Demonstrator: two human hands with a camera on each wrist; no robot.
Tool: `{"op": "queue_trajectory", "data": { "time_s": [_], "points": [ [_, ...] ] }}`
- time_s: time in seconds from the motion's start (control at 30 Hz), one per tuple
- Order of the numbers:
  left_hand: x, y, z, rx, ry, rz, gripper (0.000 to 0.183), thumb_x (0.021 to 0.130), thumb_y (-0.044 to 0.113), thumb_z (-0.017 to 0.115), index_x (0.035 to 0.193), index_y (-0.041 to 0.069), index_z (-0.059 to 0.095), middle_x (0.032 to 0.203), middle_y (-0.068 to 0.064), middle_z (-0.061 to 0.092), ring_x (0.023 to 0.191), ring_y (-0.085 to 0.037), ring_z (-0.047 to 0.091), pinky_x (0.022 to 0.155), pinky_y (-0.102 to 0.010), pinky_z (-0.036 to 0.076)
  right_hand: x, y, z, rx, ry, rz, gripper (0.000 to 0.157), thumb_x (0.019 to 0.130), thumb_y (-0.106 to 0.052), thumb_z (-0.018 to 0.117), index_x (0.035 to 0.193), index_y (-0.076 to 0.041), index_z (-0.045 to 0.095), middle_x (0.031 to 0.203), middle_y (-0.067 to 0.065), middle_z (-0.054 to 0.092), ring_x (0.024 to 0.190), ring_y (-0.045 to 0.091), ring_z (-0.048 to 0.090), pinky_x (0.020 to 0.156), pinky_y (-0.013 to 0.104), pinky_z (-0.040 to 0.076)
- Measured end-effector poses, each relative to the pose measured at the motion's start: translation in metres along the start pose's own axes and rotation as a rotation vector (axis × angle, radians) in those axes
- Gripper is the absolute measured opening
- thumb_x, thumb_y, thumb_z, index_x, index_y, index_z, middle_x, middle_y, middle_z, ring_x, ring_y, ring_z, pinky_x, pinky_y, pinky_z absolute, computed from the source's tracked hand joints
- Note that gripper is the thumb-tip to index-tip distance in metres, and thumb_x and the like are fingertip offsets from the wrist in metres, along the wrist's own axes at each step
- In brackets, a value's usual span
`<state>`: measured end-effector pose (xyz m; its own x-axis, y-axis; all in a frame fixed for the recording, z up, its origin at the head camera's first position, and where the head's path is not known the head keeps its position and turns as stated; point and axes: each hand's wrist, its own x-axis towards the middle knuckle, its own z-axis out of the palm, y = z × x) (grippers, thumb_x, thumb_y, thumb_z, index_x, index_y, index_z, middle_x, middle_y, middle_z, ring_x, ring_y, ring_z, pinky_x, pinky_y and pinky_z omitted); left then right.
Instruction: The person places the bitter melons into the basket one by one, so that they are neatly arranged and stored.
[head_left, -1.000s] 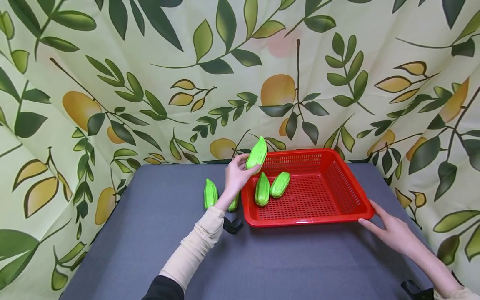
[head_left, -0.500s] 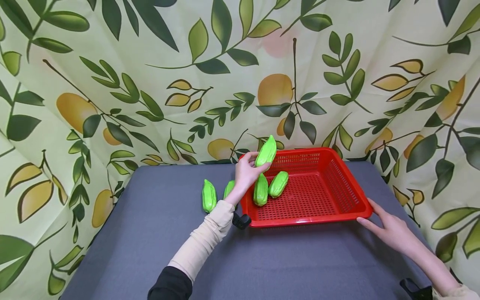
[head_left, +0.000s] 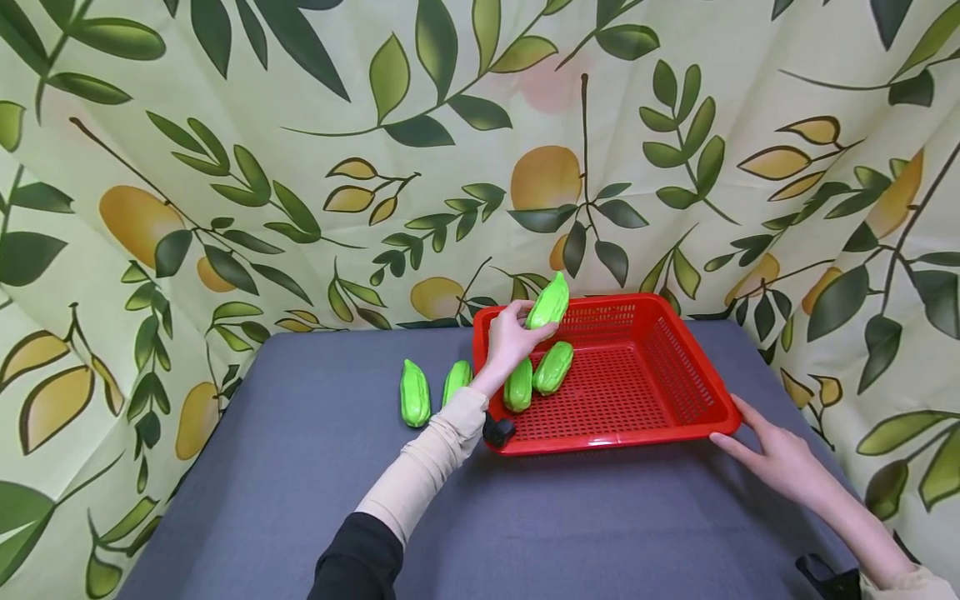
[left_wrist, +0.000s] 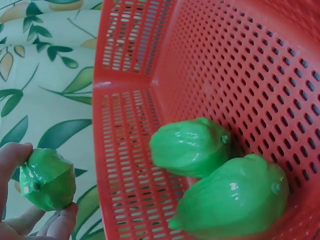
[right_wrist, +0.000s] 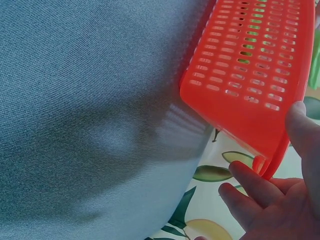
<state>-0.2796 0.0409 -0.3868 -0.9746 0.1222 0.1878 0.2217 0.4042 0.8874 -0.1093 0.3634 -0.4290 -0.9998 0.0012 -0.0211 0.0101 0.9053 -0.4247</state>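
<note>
My left hand [head_left: 512, 337] pinches a bright green ridged gourd [head_left: 550, 302] between thumb and fingers, holding it above the left rear part of a red plastic basket [head_left: 611, 440]. In the left wrist view the held gourd [left_wrist: 47, 180] shows end-on. Two similar gourds lie inside the basket: one to the right [head_left: 553, 368], another [head_left: 517, 387] partly behind my left wrist. My right hand [head_left: 783, 462] grips the basket's near right corner; the right wrist view shows its thumb on the rim [right_wrist: 295, 115] and its fingers at the outer side.
Left of the basket on the grey-covered table [head_left: 315, 467] lie two more green gourds, one upright to my view [head_left: 415, 393] and one [head_left: 457, 380] partly covered by my left arm. A leaf-patterned cloth [head_left: 450, 167] hangs behind the table.
My left hand has moved right with the gourd, from the basket's left edge to above its inside. My right hand keeps its place at the basket's corner.
</note>
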Motion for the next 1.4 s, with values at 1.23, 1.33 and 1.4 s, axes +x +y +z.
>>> {"op": "queue_trajectory", "data": {
  "time_s": [1.23,1.33,1.4],
  "points": [
    [0.013,-0.004,0.057,0.255,-0.237,0.004,0.048,0.075,0.032,0.079,0.114,0.008,0.066,0.109,-0.010,0.070,0.101,-0.020,0.066,0.079,-0.021,0.052,-0.001,-0.001,0.000,-0.005,0.057,-0.051,0.079,0.086,-0.035,0.068,0.137,0.014,0.033,0.121,0.041,0.051,0.094,0.049,0.060,0.057,0.040,0.049],
    [0.013,-0.005,0.060,0.282,-0.249,0.000,0.048,0.075,0.033,0.078,0.115,0.008,0.066,0.108,-0.010,0.070,0.099,-0.021,0.065,0.078,-0.022,0.051,-0.001,0.000,-0.001,-0.003,0.051,-0.047,0.079,0.086,-0.035,0.068,0.138,0.013,0.033,0.120,0.041,0.052,0.092,0.047,0.060,0.055,0.035,0.046],
    [0.012,-0.006,0.062,0.299,-0.261,-0.003,0.049,0.075,0.033,0.078,0.115,0.009,0.066,0.108,-0.009,0.070,0.098,-0.021,0.065,0.077,-0.022,0.051,-0.001,0.000,-0.001,0.000,0.049,-0.046,0.079,0.086,-0.035,0.068,0.138,0.013,0.033,0.120,0.040,0.052,0.092,0.047,0.061,0.055,0.035,0.046]
  ]
}}
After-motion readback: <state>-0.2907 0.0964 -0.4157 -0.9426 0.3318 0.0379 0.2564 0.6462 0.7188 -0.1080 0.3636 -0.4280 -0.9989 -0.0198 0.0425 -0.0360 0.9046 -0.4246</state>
